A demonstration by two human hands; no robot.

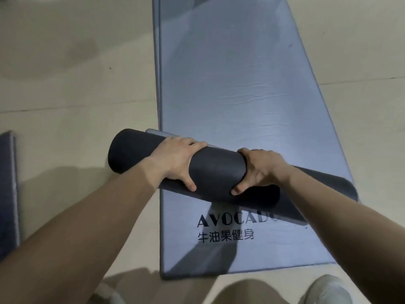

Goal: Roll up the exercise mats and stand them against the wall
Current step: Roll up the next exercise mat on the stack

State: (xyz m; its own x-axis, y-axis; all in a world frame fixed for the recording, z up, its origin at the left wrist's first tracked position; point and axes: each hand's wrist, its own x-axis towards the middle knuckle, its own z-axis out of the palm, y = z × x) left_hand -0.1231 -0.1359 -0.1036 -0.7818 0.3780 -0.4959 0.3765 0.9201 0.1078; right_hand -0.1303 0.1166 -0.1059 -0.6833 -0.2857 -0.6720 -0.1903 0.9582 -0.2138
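Gripping a rolled dark mat over a flat blue one

Gripping the rolled dark mat (217,165) at the middle of the frame, we have both hands wrapped over it: our left hand (175,159) and right hand (260,170) clamp its middle, fingers over the top, thumbs pressed on the near side. The roll lies slantwise across the flat blue mat (236,88), its left end jutting over the pale floor (72,88). At lower centre the blue mat's printed lettering (225,233) shows. Another mat's edge (8,183) sits at far left.

flat blue mat (241,102) | "AVOCAD", likely AVOCADO, last letter hidden | below: "牛油果健身"
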